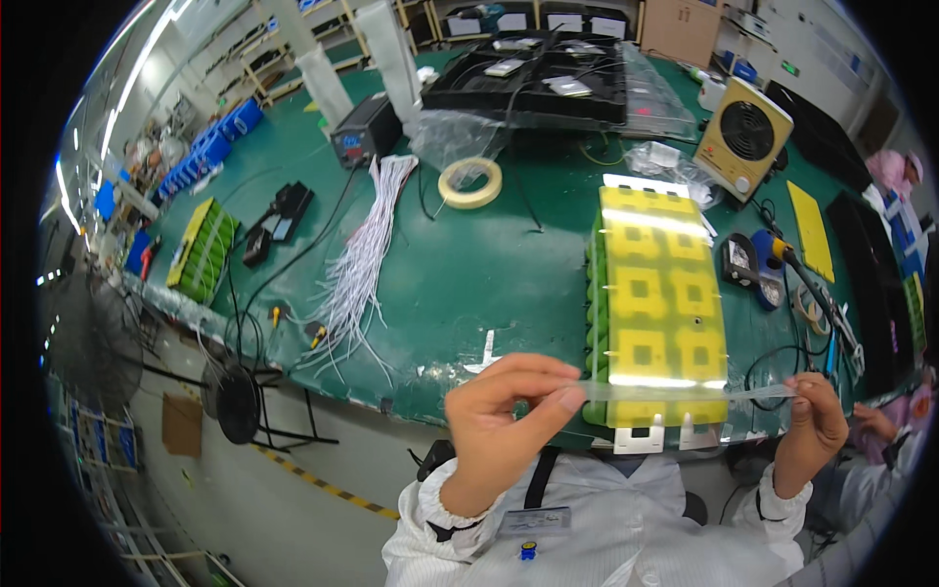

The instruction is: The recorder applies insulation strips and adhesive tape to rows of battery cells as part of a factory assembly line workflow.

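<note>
Left hand: the left hand (pixel 511 419) pinches one end of a clear strip (pixel 675 393) between thumb and fingers, beside the pack's near left corner.
Right hand: the right hand (pixel 816 423) grips the other end between thumb and fingertips, out to the pack's right.
Clear strip: stretched nearly straight across the near end of the yellow-topped pack; whether it touches the top, I cannot tell.
Yellow-topped pack: the pack (pixel 657 293) lies at the near edge of the green worktop (pixel 469 284), right of its middle, green cells along its left side, white tabs (pixel 639 439) at its near end.
Right edge: a yellow panel (pixel 810 232) lies near it; a blue-handled iron (pixel 780 248) sits between panel and pack.
Far edge: a black divided tray (pixel 528 83), with a beige fan (pixel 745 135) nearer the far right corner.
Left part: white wires (pixel 364 249) lie in a bundle; a smaller green-and-yellow pack (pixel 203 251) stands near the left edge.
</note>
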`<state>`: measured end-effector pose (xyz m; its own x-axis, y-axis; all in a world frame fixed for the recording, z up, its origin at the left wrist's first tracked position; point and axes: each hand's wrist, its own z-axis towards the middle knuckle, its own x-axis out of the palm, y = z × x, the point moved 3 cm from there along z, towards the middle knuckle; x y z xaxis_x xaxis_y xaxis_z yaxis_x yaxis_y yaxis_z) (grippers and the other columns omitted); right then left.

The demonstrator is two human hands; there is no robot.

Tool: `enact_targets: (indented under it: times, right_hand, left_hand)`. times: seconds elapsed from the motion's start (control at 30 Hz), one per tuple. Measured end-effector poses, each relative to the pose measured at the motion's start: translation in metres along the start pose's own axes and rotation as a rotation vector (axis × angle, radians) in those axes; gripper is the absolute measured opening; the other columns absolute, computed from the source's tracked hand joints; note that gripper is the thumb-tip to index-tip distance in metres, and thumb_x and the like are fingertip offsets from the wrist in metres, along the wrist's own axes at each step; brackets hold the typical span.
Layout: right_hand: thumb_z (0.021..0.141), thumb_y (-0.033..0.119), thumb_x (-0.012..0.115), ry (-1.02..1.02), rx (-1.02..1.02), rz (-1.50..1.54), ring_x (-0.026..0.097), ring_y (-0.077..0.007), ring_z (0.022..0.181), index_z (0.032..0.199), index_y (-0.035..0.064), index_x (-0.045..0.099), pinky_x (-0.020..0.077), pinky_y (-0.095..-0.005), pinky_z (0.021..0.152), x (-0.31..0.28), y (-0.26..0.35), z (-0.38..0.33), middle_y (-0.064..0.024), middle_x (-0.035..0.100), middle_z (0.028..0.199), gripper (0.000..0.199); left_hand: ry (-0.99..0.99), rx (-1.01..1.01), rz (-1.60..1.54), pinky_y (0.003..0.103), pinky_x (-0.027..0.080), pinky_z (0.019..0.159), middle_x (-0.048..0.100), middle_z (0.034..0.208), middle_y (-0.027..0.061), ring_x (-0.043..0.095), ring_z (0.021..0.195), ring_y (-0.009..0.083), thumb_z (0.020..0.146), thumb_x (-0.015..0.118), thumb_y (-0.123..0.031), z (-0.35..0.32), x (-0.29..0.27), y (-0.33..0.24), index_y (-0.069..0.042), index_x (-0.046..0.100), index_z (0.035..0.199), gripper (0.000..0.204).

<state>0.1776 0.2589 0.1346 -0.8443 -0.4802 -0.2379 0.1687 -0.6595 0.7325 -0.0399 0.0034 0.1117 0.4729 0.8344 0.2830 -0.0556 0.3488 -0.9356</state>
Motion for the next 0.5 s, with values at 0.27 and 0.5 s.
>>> enact_targets:
  times: [0.27,0.5]
  right_hand:
    - [0.085,0.005,0.073,-0.005,0.171,-0.173,0.053,-0.0085,0.073,0.105,-0.0036,0.066,0.0415,-0.0217,0.068,-0.014,0.002,0.022,-0.0043,0.062,0.087,0.022]
    - [0.08,0.005,0.072,0.135,0.35,-0.186,0.048,-0.0024,0.065,0.128,-0.0009,0.051,0.036,-0.017,0.062,0.012,0.008,0.044,0.0044,0.055,0.07,0.053]
  left_hand:
    - [-0.035,-0.268,-0.206,0.025,0.054,0.072,0.07,0.092,0.0133,0.066,0.08,0.0122,0.083,0.073,0.006,-0.001,0.005,0.041,0.005,0.067,0.091,0.01]
    - [-0.032,-0.376,-0.3,0.024,0.054,0.068,0.07,0.088,0.0127,0.066,0.075,0.011,0.083,0.074,0.003,0.002,0.003,0.047,0.003,0.061,0.09,0.014]
